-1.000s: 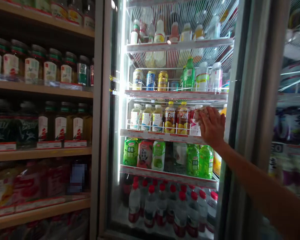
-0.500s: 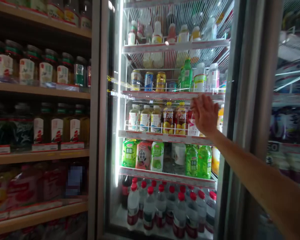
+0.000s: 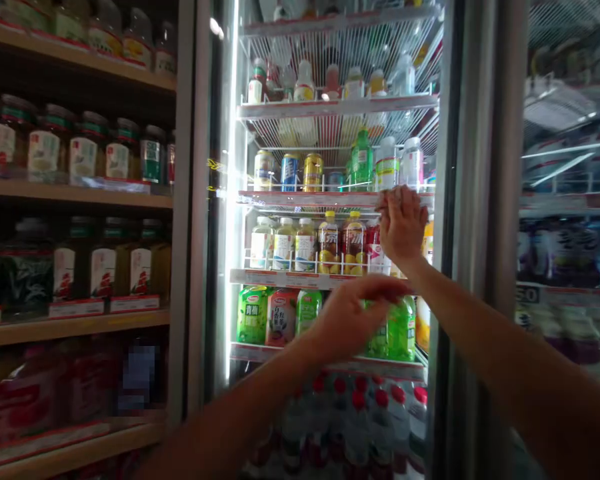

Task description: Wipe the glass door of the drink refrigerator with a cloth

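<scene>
A lit glass-front drinks cooler stands ahead, its shelves holding bottles and cans. My right hand [image 3: 403, 223] is raised before the edge of the shelf with cans [image 3: 289, 173], its fingers apart and nothing in them. Just left of it are a red-labelled bottle [image 3: 374, 247] and brown tea bottles [image 3: 354, 243]. Lower and to the left, my left hand [image 3: 353, 313] reaches across the green bottles [image 3: 406, 330], blurred, its fingers pointing right; nothing shows in it. Whether either hand touches the cooler is unclear.
Wooden shelves [image 3: 70, 190] of bottled drinks stand on the left. Red-capped bottles [image 3: 359, 427] fill the cooler's bottom. A metal door frame [image 3: 490, 200] runs upright on the right, with another cooler of packaged drinks beyond it.
My left arm and hand have come into view from below, in front of the lower shelves. My right hand stays raised near the can shelf. The view has shifted slightly.
</scene>
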`<state>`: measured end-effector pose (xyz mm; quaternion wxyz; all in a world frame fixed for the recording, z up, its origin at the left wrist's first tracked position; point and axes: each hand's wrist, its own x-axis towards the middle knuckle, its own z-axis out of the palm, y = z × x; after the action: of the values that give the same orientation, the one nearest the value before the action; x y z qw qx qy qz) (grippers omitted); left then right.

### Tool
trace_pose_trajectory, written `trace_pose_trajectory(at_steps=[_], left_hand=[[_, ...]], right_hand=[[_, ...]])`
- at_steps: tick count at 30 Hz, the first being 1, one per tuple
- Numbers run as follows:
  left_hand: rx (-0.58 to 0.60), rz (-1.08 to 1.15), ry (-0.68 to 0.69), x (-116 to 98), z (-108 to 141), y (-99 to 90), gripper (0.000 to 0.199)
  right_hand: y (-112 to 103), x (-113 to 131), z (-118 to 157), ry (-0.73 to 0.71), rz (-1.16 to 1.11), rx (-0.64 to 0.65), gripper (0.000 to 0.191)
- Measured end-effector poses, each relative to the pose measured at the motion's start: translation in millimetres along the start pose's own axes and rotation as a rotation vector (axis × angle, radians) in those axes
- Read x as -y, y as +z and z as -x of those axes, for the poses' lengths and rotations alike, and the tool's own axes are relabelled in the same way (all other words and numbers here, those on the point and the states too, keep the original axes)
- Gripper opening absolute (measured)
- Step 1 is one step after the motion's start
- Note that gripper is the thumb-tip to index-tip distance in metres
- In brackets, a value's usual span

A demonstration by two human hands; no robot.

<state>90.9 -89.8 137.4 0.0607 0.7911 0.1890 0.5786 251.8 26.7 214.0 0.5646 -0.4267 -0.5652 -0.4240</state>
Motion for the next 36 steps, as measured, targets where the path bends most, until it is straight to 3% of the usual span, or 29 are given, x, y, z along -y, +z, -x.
trace_pose_trajectory(at_steps=[2,3,4,6,7,9,11,13,15,17,19,20,22,25,27,29,33,35,36], left_hand=[[-0.177,-0.260,0.014,25.3,-16.0,-21.9,0.032],[-0.301,-0.455,0.021,40.8,-22.8,-32.6,0.036],[-0.352,-0.631,0.026,56.9,-27.9,-42.0,0.037],[-0.289,-0.884,0.061,86.6,-32.3,-54.4,0.042],[-0.233,-0.971,0.083,98.4,-31.9,-57.1,0.046],[-0.152,-1.080,0.114,114.5,-28.2,-57.2,0.053],[-0.136,-1.141,0.111,121.6,-23.9,-53.7,0.056],[-0.141,-1.172,0.098,123.7,-21.4,-51.3,0.057],[-0.136,-1.187,0.105,124.6,-20.8,-52.0,0.057],[-0.120,-1.198,0.127,125.8,-20.8,-54.9,0.056],[-0.106,-1.211,0.143,127.2,-20.5,-57.7,0.056],[-0.101,-1.216,0.146,127.8,-20.3,-58.6,0.056],[-0.097,-1.220,0.144,128.8,-19.5,-58.9,0.058],[-0.100,-1.207,0.132,129.5,-19.2,-57.7,0.058],[-0.102,-1.193,0.123,129.7,-19.6,-57.1,0.058],[-0.101,-1.183,0.115,129.3,-20.3,-57.2,0.056],[-0.089,-1.185,0.114,126.7,-20.5,-58.4,0.057],[-0.084,-1.193,0.114,125.6,-20.2,-58.7,0.057],[-0.082,-1.197,0.113,125.4,-20.0,-58.6,0.058]], right_hand=[[0.6,7.8,7.4,-0.128,-0.004,0.050,0.046],[0.9,12.5,15.1,-0.258,-0.013,0.096,0.044],[1.2,16.5,23.7,-0.415,-0.026,0.149,0.043],[1.9,19.5,36.6,-0.686,-0.054,0.234,0.041],[2.5,18.4,38.4,-0.731,-0.060,0.241,0.041],[4.6,14.0,31.6,-0.586,-0.051,0.170,0.043],[7.8,13.1,18.7,-0.298,-0.032,0.057,0.045],[11.2,21.0,13.3,-0.158,-0.025,0.013,0.046],[12.8,35.4,23.0,-0.269,-0.033,0.075,0.046],[11.9,47.9,43.2,-0.547,-0.068,0.192,0.046],[9.5,48.9,60.1,-0.769,-0.104,0.271,0.047],[8.2,43.8,62.8,-0.794,-0.109,0.273,0.047],[5.4,25.1,54.3,-0.642,-0.079,0.199,0.047],[2.4,-5.5,24.1,-0.220,-0.002,0.010,0.049],[0.9,-14.6,15.4,-0.104,0.026,-0.038,0.049],[-1.8,-12.4,26.4,-0.197,0.024,0.006,0.046],[-11.0,-2.3,74.1,-0.641,-0.032,0.206,0.042],[-15.5,-8.7,80.6,-0.782,-0.052,0.288,0.042],[-17.3,-15.2,75.8,-0.785,-0.052,0.300,0.042]])
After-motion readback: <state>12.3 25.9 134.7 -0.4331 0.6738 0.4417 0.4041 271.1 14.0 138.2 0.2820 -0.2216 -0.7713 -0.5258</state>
